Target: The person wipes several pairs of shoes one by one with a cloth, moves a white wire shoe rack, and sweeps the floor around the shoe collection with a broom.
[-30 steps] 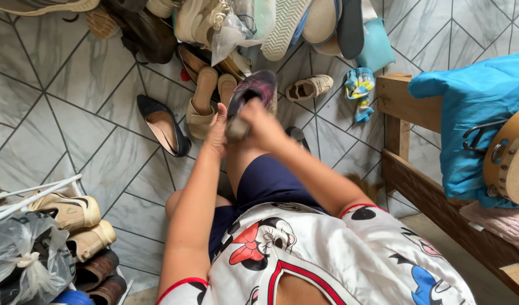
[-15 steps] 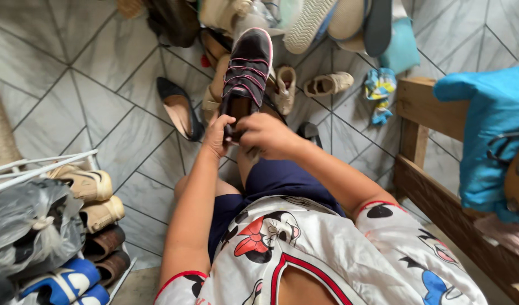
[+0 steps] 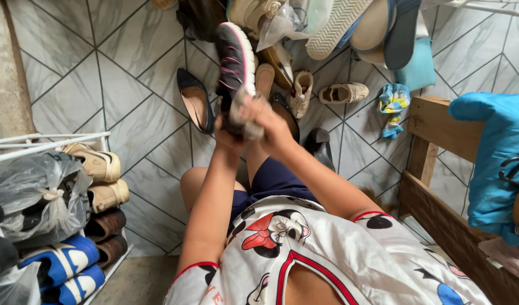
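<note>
Raised higher than half a second ago, the dark sneaker (image 3: 235, 62) with pink laces now stands nearly upright, toe up, heel clamped in both the left hand (image 3: 228, 133) and right hand (image 3: 259, 116). Below lies a grey diamond-tiled floor (image 3: 73, 73) strewn with shoes; a shoe rack (image 3: 73, 186) stands left, a wooden bench (image 3: 440, 186) right.

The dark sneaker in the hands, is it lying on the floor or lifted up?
Lifted up. The dark sneaker with pink laces is held at its heel end by the left hand and right hand, toe pointing away, above the tiled floor.
</note>
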